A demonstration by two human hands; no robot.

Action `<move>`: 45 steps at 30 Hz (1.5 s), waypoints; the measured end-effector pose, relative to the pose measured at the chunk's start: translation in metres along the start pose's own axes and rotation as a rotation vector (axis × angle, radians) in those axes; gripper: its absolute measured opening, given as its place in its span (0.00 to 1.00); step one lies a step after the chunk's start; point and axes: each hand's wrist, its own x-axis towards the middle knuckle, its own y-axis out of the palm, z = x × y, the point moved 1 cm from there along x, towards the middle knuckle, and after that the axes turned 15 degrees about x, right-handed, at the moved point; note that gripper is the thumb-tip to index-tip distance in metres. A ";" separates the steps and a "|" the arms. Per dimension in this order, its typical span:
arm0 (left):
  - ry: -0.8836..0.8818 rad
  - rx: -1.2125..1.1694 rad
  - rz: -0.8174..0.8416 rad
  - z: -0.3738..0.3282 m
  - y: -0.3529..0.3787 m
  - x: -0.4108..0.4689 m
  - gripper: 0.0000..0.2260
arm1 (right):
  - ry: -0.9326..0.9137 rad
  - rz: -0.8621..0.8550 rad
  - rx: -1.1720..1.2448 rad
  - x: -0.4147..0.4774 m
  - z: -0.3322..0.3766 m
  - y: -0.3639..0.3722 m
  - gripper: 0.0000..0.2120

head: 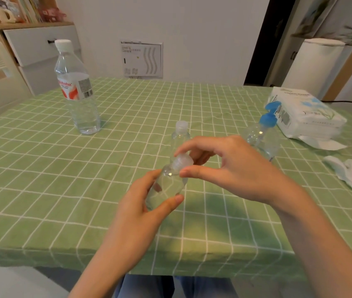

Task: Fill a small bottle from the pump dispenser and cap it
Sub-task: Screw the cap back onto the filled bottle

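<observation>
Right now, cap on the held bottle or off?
On: cap sits on the small bottle in the left hand, right hand pinching it; tightness cannot tell.

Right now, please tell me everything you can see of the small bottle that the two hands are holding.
The small bottle is clear and looks like plastic, with rounded shoulders and a whitish translucent cap on its neck. It is tilted, with the neck pointing up and away from the person, and is held over the green checked tablecloth. The left hand wraps around its body, and the right hand pinches the cap between thumb and forefinger. How full it is cannot be told.
</observation>
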 end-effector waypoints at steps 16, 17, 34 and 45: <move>0.054 0.069 -0.113 -0.006 0.002 0.007 0.17 | -0.056 -0.157 0.014 0.008 -0.006 0.012 0.13; 0.054 0.074 -0.118 -0.006 0.001 0.007 0.18 | -0.058 -0.173 0.005 0.009 -0.007 0.013 0.13; -0.129 -0.503 -0.021 0.032 -0.020 0.076 0.16 | 0.391 -0.286 0.221 0.051 -0.096 0.028 0.42; -0.212 -0.534 0.050 0.057 -0.032 0.129 0.13 | 0.299 -0.227 0.620 0.077 -0.119 0.040 0.20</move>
